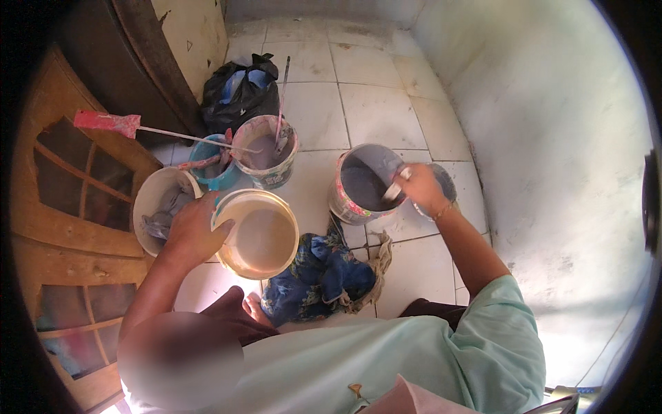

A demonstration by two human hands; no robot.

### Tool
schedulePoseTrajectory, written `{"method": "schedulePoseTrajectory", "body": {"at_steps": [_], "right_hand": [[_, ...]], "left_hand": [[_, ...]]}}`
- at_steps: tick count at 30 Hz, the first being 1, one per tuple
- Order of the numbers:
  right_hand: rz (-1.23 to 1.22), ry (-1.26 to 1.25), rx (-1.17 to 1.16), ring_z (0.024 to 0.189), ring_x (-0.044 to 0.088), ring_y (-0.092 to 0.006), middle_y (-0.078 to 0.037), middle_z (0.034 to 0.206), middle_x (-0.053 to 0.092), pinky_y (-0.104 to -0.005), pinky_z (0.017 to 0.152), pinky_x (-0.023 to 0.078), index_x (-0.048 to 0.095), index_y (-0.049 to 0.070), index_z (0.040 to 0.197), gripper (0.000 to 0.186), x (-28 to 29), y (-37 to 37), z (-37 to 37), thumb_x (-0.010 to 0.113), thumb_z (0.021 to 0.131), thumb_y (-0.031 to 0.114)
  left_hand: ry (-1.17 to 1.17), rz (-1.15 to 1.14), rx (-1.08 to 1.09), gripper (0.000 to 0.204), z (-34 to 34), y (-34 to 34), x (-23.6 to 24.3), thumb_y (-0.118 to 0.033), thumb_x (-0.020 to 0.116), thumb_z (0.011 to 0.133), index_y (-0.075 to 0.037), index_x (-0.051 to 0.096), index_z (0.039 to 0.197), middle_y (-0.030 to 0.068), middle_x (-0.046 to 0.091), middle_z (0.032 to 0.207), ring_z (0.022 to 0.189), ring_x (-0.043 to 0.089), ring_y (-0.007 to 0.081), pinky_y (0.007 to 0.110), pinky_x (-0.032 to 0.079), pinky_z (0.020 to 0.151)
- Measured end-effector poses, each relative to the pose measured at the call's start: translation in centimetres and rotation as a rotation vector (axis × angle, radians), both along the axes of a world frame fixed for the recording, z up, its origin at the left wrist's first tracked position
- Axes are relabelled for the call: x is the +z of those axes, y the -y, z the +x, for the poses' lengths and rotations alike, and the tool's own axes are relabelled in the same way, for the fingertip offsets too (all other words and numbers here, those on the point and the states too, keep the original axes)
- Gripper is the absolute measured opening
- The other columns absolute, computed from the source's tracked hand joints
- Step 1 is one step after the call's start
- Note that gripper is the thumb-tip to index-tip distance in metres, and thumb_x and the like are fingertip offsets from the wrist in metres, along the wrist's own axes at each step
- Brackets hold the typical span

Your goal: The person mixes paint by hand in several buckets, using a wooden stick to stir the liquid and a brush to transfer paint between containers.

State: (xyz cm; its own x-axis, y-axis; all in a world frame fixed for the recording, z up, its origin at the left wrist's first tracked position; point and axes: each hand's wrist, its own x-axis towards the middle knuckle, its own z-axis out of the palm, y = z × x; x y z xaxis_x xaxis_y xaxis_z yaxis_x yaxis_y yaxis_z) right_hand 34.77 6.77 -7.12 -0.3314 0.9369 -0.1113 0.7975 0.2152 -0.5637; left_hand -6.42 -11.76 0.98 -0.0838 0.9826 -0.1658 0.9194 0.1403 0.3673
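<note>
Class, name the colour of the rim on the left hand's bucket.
The rim is pale yellow, clearest in the head view.

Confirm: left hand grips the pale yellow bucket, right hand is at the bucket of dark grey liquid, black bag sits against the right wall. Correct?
No: the head view shows the black bag on the left, not against the right wall. Rest holds: left hand grips the pale yellow bucket, right hand at the dark-liquid bucket.

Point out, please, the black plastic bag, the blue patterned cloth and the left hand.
Black plastic bag (239,110): head view, middle of its side.
Blue patterned cloth (314,276): head view, on its crumpled folds.
Left hand (194,230): head view, back of the hand.
</note>
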Motion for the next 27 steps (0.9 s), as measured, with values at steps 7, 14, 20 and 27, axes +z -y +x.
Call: {"method": "schedulePoseTrajectory", "body": {"at_steps": [7, 14, 20, 27], "right_hand": [[-0.064, -0.327, -0.089, 0.071, 0.064, -0.0353, -0.018, 0.075, 0.066, -0.0414, 0.066, 0.051, 0.069, 0.002, 0.085, 0.032, -1.7, 0.2, -5.9, 0.069, 0.08, 0.034], [0.211, 0.068, -0.017, 0.074, 0.064, -0.038, -0.02, 0.075, 0.066, -0.043, 0.068, 0.05, 0.069, 0.003, 0.087, 0.029, -0.9, -1.6, -0.6, 0.067, 0.082, 0.032], [-0.302, -0.316, -0.187, 0.073, 0.063, -0.0402, -0.021, 0.073, 0.065, -0.0435, 0.067, 0.05, 0.068, 0.001, 0.085, 0.033, 0.9, 2.2, -7.1, 0.069, 0.08, 0.033], [0.426, 0.059, -0.063, 0.071, 0.063, -0.0392, -0.02, 0.071, 0.064, -0.0432, 0.066, 0.05, 0.068, 0.002, 0.079, 0.032, -1.3, -2.0, -2.8, 0.069, 0.081, 0.034]], "left_hand": [[0.099, 0.035, -0.025, 0.05, 1.1, -1.3, -0.8, -0.023, 0.069, 0.078, 0.0, 0.054, 0.121, 0.021, 0.062, 0.108, 0.104, 0.059, 0.035, 0.043, 0.046, 0.09], [0.194, 0.068, -0.06, 0.052, 0.1, -1.2, -2.0, -0.023, 0.07, 0.078, 0.0, 0.053, 0.122, 0.0194, 0.062, 0.108, 0.102, 0.059, 0.0338, 0.041, 0.046, 0.091], [0.203, 0.051, -0.067, 0.051, 0.9, -1.6, -2.1, -0.023, 0.071, 0.078, 0.0, 0.055, 0.12, 0.0182, 0.062, 0.107, 0.103, 0.059, 0.0318, 0.039, 0.046, 0.091], [0.211, 0.047, -0.065, 0.05, 0.4, -1.1, -2.4, -0.022, 0.071, 0.078, -0.001, 0.056, 0.12, 0.0166, 0.063, 0.107, 0.098, 0.061, 0.0296, 0.038, 0.047, 0.09]]}}
